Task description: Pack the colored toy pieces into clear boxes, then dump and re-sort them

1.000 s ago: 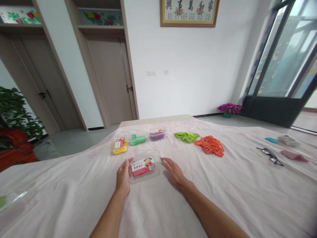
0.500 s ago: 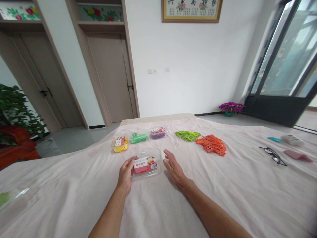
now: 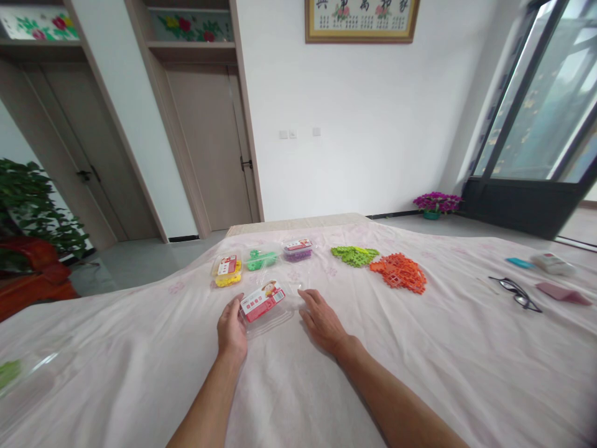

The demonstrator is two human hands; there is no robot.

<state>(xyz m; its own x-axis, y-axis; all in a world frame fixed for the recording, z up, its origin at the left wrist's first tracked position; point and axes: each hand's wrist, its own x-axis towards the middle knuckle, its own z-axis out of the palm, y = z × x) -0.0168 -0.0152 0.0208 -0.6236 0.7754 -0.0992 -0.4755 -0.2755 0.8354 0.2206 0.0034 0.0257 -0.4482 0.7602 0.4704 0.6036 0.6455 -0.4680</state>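
A clear plastic box [image 3: 273, 325] with a red-and-white label [image 3: 263, 300] lies on the cloth in front of me; the label side is tilted. My left hand [image 3: 232, 328] grips the box at its left edge, thumb beside the label. At the right edge, my right hand [image 3: 323, 320] has its fingers stretched out and thumb apart, the fingertips at the clear rim. No pieces show inside this box. Beyond it stand a box of yellow pieces [image 3: 228, 282], a box of green pieces [image 3: 261, 259] and a box of purple pieces [image 3: 297, 254].
Loose lime-green pieces [image 3: 354, 256] and a heap of orange pieces [image 3: 398, 272] lie to the right on the pink cloth [image 3: 443, 361]. Farther right are eyeglasses [image 3: 515, 294], a pink case [image 3: 562, 292] and a blue item [image 3: 519, 262]. Clear plastic [image 3: 35, 367] lies at far left.
The box's labelled side has turned and tilted, its left end lower and nearer me. My right hand has moved slightly left to the box's rim.
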